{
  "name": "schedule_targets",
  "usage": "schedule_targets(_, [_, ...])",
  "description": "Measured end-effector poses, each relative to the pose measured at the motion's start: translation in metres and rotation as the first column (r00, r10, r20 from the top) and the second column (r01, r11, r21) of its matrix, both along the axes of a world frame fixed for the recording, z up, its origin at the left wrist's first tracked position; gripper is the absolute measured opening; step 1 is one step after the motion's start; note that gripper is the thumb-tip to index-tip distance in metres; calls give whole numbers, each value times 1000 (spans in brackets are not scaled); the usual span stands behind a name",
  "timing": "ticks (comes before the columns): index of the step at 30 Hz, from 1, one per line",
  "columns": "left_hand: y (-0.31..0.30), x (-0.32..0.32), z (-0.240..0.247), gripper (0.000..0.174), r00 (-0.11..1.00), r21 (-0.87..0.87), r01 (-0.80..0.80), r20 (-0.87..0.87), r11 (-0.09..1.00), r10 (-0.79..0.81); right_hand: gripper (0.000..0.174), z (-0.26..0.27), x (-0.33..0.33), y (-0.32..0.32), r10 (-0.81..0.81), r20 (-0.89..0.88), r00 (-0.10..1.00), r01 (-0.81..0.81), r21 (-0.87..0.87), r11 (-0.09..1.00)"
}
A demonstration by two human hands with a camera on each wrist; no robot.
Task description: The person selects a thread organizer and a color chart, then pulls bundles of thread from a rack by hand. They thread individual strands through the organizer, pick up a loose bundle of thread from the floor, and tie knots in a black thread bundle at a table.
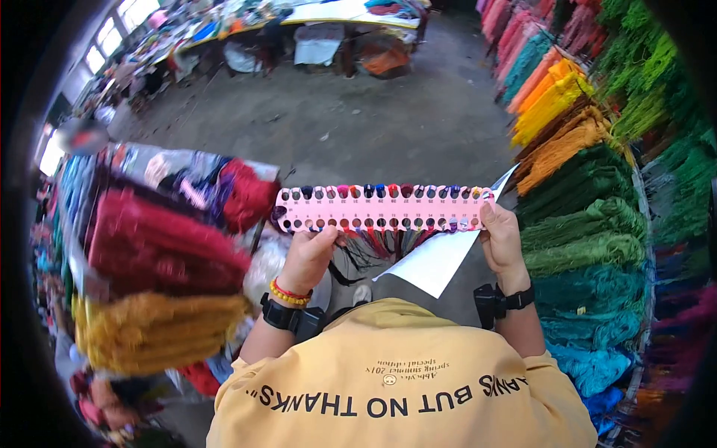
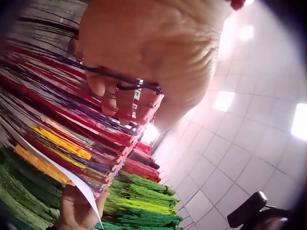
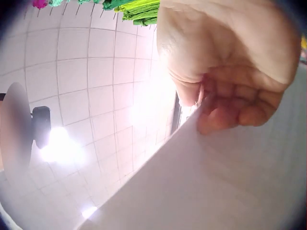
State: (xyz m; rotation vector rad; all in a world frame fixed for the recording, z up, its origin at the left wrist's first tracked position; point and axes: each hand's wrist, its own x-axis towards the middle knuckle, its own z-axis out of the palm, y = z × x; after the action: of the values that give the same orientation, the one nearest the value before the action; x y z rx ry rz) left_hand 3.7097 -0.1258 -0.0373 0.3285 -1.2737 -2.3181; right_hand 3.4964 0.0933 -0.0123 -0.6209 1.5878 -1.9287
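Observation:
A long pink thread card (image 1: 381, 209) with numbered holes along both edges is held level in front of the body. Strands of many colours are looped through its holes, and their tails (image 2: 57, 96) hang below it. At the card's left end my left hand (image 1: 308, 257) grips it, thumb on top. My right hand (image 1: 502, 235) pinches the right end together with a white sheet of paper (image 1: 435, 263). In the right wrist view the paper (image 3: 192, 182) runs out from between thumb and curled fingers and covers much of the frame.
Hanks of yarn in orange, yellow, green and teal (image 1: 582, 239) hang along a rack on the right. To the left are piled bundles of red (image 1: 157, 239) and mustard yarn (image 1: 157, 332). A cluttered long table (image 1: 321, 13) stands across the concrete floor (image 1: 358, 112).

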Motion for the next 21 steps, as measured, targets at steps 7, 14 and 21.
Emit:
schedule_targets(7, [-93, -198, 23, 27, 950, -120, 293, 149, 948, -275, 33, -1, -158, -65, -172, 84, 982, 183, -153, 971])
schedule_targets(14, [-182, -387, 14, 28, 950, -167, 253, 226, 953, -213, 34, 7, -358, -169, -146, 139, 980, 175, -225, 959])
schedule_targets(21, [-272, -528, 37, 21, 957, -302, 203, 265, 931, -122, 33, 14, -512, -306, 97, 152, 984, -56, -253, 966])
